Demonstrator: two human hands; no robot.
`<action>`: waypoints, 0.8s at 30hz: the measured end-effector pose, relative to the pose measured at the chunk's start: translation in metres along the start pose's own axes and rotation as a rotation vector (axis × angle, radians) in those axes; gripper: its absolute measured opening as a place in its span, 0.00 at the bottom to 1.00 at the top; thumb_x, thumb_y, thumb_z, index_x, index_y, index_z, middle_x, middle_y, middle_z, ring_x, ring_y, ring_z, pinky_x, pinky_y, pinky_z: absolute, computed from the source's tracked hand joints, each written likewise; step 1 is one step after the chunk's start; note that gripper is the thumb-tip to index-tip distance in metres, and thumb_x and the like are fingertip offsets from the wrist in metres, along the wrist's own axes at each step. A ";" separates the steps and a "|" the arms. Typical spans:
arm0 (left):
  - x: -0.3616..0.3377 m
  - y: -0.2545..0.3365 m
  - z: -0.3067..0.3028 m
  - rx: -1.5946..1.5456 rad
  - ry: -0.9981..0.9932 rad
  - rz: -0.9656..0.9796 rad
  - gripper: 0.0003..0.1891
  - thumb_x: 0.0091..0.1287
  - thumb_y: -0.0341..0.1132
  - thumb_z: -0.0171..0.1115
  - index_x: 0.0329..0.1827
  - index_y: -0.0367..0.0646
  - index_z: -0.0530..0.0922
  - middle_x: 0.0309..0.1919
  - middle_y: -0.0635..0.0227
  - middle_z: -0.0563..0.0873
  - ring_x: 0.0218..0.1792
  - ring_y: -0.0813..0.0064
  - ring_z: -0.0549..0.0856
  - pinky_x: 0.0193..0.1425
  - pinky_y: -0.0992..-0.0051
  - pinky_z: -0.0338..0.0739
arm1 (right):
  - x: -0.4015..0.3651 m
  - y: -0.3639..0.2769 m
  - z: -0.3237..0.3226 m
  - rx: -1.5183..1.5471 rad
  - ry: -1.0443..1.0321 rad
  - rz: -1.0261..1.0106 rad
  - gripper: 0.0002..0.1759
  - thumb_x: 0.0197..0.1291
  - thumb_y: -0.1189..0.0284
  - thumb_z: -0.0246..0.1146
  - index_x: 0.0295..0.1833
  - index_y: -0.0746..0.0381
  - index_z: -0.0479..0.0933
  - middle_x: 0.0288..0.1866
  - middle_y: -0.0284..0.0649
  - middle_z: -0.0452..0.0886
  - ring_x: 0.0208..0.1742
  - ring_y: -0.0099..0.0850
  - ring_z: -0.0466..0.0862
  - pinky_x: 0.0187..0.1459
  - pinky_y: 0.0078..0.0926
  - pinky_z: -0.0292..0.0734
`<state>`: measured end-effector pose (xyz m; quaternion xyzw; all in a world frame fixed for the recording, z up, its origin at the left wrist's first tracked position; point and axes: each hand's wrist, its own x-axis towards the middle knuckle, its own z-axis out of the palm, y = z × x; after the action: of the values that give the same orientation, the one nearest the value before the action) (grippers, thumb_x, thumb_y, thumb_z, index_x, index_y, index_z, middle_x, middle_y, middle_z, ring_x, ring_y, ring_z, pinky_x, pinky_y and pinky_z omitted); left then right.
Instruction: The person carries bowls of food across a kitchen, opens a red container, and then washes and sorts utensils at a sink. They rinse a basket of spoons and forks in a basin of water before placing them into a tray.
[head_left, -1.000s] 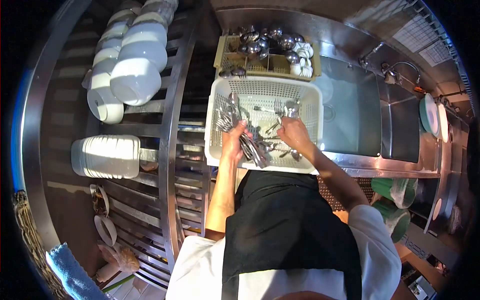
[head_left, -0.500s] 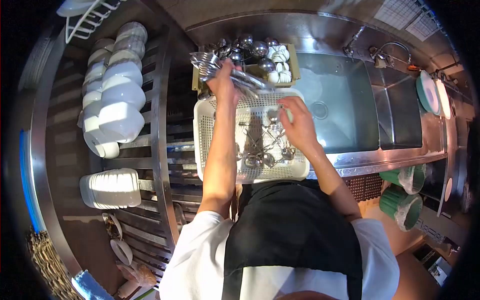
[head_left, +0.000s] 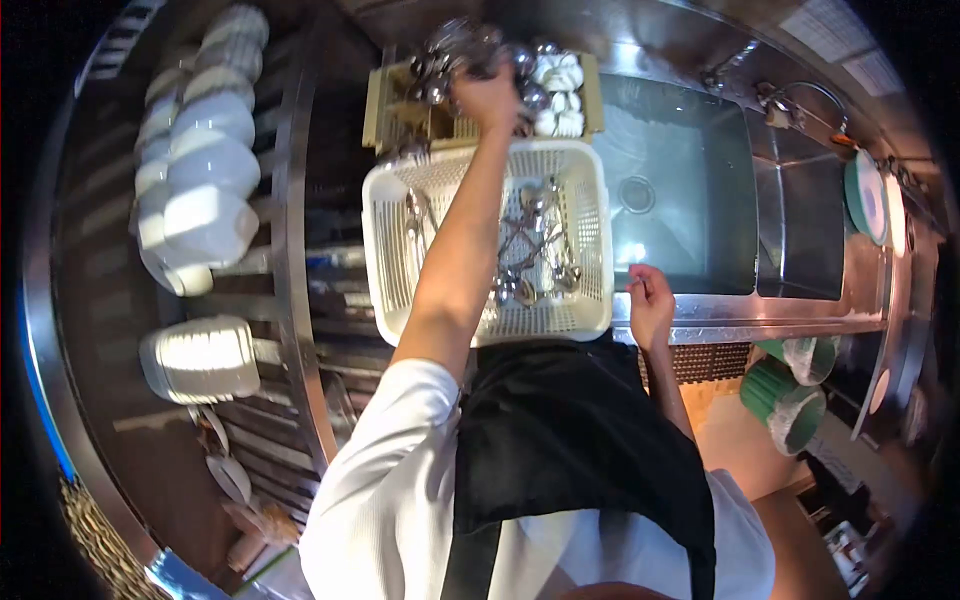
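My left hand (head_left: 487, 98) reaches over the tan divided box (head_left: 371, 108) behind the basket. Its fingers are blurred among shiny metal utensils (head_left: 434, 78), so what it holds, if anything, cannot be made out. White-handled or white ceramic pieces (head_left: 560, 95) fill the box's right side. The white perforated basket (head_left: 606, 240) lies under my left forearm, with spoons and other metal cutlery (head_left: 520, 245) scattered in it. My right hand (head_left: 650, 300) is at the sink's front edge, right of the basket, with its fingers curled together; anything inside is too small to tell.
A water-filled sink (head_left: 690, 200) is on the right, with a smaller basin (head_left: 798, 225) and faucet (head_left: 735, 62) beyond. Stacked white bowls (head_left: 212, 150) and white containers (head_left: 205, 360) stand on the left rack. Green tubs (head_left: 780, 400) are at lower right.
My left hand has moved right and up over the box; the bundle of forks is no longer distinct. My right hand has left the basket for the sink edge and curled. Cutlery now shows at the basket's left.
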<state>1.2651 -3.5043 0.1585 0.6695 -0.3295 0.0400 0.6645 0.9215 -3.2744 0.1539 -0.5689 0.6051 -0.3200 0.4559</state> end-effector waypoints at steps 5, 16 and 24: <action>-0.012 0.026 0.002 -0.122 -0.007 -0.177 0.20 0.51 0.35 0.82 0.41 0.33 0.83 0.35 0.53 0.91 0.37 0.59 0.90 0.47 0.63 0.81 | 0.017 -0.062 0.033 -0.161 -0.147 -0.307 0.10 0.65 0.81 0.60 0.50 0.65 0.81 0.44 0.47 0.84 0.42 0.42 0.86 0.44 0.33 0.81; 0.014 -0.019 -0.012 -0.528 0.141 -0.429 0.26 0.60 0.25 0.77 0.57 0.26 0.72 0.43 0.53 0.88 0.35 0.66 0.87 0.40 0.67 0.87 | 0.006 -0.071 0.080 -0.261 -0.486 -0.233 0.09 0.62 0.76 0.62 0.46 0.67 0.81 0.43 0.55 0.83 0.44 0.53 0.84 0.48 0.47 0.79; -0.042 -0.006 -0.091 0.066 -0.626 -0.116 0.35 0.56 0.38 0.81 0.64 0.32 0.76 0.60 0.50 0.81 0.63 0.57 0.80 0.67 0.63 0.74 | 0.016 -0.031 0.092 -0.463 -0.337 -0.339 0.13 0.60 0.79 0.61 0.50 0.69 0.80 0.49 0.57 0.80 0.51 0.58 0.81 0.55 0.49 0.77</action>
<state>1.2698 -3.4051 0.1431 0.6883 -0.4777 -0.1955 0.5098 1.0188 -3.2829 0.1440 -0.7950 0.4744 -0.1468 0.3484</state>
